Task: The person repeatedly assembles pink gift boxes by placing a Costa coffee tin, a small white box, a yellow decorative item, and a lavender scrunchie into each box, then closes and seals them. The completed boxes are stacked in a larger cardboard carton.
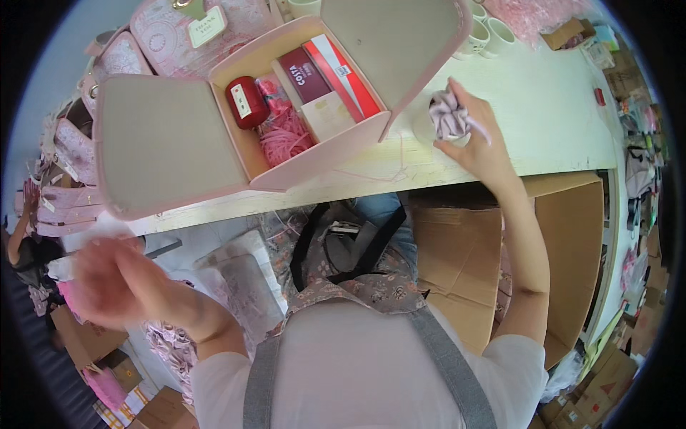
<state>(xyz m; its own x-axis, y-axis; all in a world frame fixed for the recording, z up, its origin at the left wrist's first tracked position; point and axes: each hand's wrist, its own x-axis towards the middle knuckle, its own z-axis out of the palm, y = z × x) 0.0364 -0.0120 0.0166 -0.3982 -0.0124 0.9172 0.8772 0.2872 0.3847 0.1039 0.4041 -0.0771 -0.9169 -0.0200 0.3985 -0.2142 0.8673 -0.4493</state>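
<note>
My right hand (477,134), over the white table, has its fingers around a white cup (424,128) with a gathered lilac satin flower (449,119) on top. Blurred by motion, my left hand (107,279) is beyond the table edge at the left; whether it holds anything cannot be told. Between them on the table stands a pink box (332,155) with its two flaps spread. Inside lie a red tin (247,102), pink shredded paper (286,137), a maroon carton (303,75), a cream carton (328,116) and a red and white carton (343,75).
Several pink patterned bags (72,155) line the table's left end. White mugs (498,37) and pink wrapping (536,16) stand at the back. A large open cardboard box (455,268) is under the front edge. Another person's arm (21,230) shows at the far left.
</note>
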